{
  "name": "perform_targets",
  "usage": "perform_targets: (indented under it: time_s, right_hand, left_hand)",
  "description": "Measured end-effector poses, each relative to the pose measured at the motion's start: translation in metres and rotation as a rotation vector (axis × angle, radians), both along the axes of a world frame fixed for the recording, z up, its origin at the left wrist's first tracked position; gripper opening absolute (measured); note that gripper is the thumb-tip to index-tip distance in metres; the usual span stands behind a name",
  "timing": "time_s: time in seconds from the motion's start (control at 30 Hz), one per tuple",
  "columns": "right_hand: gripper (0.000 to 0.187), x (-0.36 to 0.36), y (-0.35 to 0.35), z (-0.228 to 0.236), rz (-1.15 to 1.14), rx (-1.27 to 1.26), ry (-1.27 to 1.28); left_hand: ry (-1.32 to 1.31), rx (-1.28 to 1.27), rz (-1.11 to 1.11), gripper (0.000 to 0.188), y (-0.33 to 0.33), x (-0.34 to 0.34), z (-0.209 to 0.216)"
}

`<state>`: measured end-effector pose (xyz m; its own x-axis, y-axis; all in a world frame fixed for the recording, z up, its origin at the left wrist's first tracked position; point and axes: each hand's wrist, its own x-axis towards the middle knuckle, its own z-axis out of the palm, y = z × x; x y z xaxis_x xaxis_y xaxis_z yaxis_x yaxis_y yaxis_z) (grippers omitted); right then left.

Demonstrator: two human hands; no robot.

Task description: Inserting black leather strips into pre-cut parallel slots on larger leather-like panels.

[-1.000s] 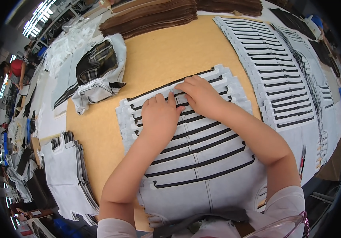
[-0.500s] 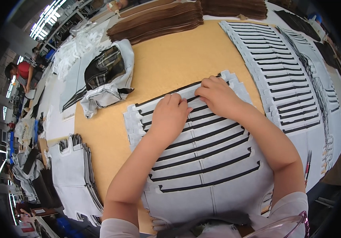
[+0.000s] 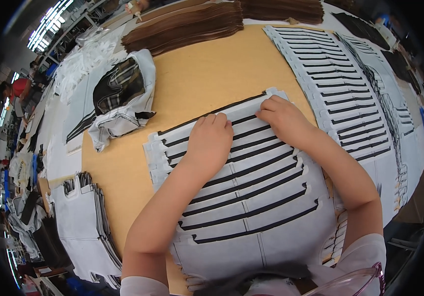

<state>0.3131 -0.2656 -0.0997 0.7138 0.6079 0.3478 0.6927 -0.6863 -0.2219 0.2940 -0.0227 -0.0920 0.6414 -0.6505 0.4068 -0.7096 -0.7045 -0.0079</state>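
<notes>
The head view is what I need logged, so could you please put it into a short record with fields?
Left hand: fingers curled on the far part of the overlapping pale panels with black strips; grip unclear
Right hand: on the same panels, farther right; grip unclear
Surface: tan board
Left: pale bundle with plaid cloth; nearer, pale stack
Right: second black-striped row
Far side: brown stack
</notes>
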Motion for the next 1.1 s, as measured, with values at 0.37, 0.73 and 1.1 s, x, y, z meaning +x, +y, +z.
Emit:
perform_targets:
  time_s: [0.37, 0.73, 1.1]
  right_hand:
    - [0.016, -0.005, -0.013, 0.002, -0.167, -0.033, -0.013]
    - [0.033, -0.017, -0.028, 0.023, -0.200, 0.131, 0.318]
    - [0.034, -0.028, 0.012, 0.038, -0.314, -0.171, 0.352]
  left_hand:
    - [0.115, -0.021, 0.092, 0.027, -0.011, 0.001, -0.001]
    - [0.132, -0.087, 0.074, 0.029, -0.006, -0.003, -0.002]
    - [0.169, -0.109, 0.072, 0.031, -0.002, -0.002, -0.005]
